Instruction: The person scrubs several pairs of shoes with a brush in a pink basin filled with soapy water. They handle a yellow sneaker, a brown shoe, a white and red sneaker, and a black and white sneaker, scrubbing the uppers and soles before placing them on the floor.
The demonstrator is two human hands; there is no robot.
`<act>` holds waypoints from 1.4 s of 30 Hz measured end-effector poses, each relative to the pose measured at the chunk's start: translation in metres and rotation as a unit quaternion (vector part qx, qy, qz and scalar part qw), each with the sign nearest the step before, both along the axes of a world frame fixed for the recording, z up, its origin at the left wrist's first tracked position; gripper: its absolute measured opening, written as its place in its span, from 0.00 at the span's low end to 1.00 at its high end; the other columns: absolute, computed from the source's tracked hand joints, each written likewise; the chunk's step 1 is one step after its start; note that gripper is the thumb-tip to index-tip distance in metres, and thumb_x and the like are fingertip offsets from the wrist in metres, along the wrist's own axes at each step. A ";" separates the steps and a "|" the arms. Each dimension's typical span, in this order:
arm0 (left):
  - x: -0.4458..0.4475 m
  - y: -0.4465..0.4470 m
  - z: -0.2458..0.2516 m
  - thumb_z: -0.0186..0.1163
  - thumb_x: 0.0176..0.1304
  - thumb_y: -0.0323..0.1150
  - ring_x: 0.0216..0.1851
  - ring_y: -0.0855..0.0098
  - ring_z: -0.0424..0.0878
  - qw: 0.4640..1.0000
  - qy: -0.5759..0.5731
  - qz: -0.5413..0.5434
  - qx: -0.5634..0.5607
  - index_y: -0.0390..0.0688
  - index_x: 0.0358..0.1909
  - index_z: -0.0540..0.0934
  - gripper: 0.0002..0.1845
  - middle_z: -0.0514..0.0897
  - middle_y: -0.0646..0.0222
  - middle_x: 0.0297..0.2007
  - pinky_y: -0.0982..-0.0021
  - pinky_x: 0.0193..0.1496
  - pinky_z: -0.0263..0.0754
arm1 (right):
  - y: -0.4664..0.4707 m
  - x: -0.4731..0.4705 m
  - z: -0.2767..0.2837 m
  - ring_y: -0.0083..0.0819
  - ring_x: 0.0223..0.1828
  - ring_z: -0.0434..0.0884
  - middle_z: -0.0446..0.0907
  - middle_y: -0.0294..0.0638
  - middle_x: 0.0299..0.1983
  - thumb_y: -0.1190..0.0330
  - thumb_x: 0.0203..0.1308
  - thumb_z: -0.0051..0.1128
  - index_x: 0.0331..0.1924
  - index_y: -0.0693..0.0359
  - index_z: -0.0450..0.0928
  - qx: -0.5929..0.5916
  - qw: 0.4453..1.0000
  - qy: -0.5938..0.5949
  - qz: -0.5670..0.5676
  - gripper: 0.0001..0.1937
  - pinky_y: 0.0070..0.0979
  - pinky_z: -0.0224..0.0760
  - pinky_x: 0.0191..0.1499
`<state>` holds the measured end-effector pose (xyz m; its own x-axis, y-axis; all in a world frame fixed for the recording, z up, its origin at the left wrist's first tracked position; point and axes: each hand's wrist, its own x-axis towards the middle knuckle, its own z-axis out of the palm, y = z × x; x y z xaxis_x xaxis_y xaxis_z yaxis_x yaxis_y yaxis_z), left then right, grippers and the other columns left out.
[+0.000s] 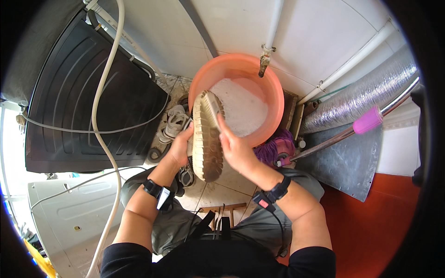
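My left hand (180,148) grips a shoe (201,146) from its left side, its ridged, cream-edged sole turned up towards me. The near end of that sole is stained dark brown; the shoe's upper is mostly hidden behind it. In my right hand (236,149) is a pale scrubbing brush (212,108), lying against the far part of the sole, with the index finger stretched along its back. Just beyond the hands stands a round orange plastic basin (276,114) holding whitish, foamy water (245,107). The shoe overlaps the basin's left rim in view.
White sneakers (174,123) and another shoe (186,175) lie on the tiles left of the basin. A corroded tap (265,60) hangs over its far rim. At right are a purple mop head (276,147) and foil duct (358,93); at left, a dark appliance panel (94,104) and hose (100,87).
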<state>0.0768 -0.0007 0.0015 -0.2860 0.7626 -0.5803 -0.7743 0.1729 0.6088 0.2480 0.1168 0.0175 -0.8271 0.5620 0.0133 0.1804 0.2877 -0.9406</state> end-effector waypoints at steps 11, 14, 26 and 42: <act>0.000 -0.010 0.006 0.42 0.76 0.53 0.59 0.59 0.78 0.998 -0.029 0.013 0.054 0.41 0.67 0.69 0.29 0.77 0.58 0.61 0.57 0.64 0.71 | 0.013 -0.009 -0.004 0.36 0.29 0.83 0.81 0.54 0.29 0.69 0.73 0.45 0.76 0.50 0.52 -0.047 0.996 -0.073 -0.009 0.29 0.29 0.73 0.36; -0.018 -0.008 0.009 0.42 0.76 0.54 0.59 0.59 0.77 0.992 0.011 0.115 0.060 0.42 0.66 0.70 0.30 0.78 0.59 0.60 0.57 0.64 0.71 | -0.017 -0.002 -0.001 0.49 0.35 0.86 0.83 0.60 0.36 0.71 0.71 0.46 0.76 0.54 0.54 0.073 0.991 0.108 0.001 0.30 0.35 0.78 0.42; -0.003 -0.007 -0.002 0.45 0.75 0.53 0.55 0.58 0.80 0.975 -0.182 0.049 0.121 0.39 0.63 0.72 0.29 0.80 0.56 0.57 0.54 0.59 0.75 | 0.025 -0.013 0.002 0.31 0.51 0.81 0.80 0.58 0.53 0.68 0.75 0.42 0.75 0.50 0.55 -0.070 0.996 -0.035 -0.030 0.27 0.23 0.70 0.52; -0.027 0.017 0.005 0.58 0.72 0.43 0.52 0.62 0.81 0.963 0.006 0.269 -0.020 0.37 0.56 0.76 0.21 0.82 0.60 0.52 0.58 0.57 0.76 | -0.006 0.004 -0.006 0.54 0.51 0.82 0.78 0.65 0.51 0.74 0.71 0.45 0.73 0.60 0.58 0.084 0.992 0.052 0.072 0.27 0.31 0.74 0.51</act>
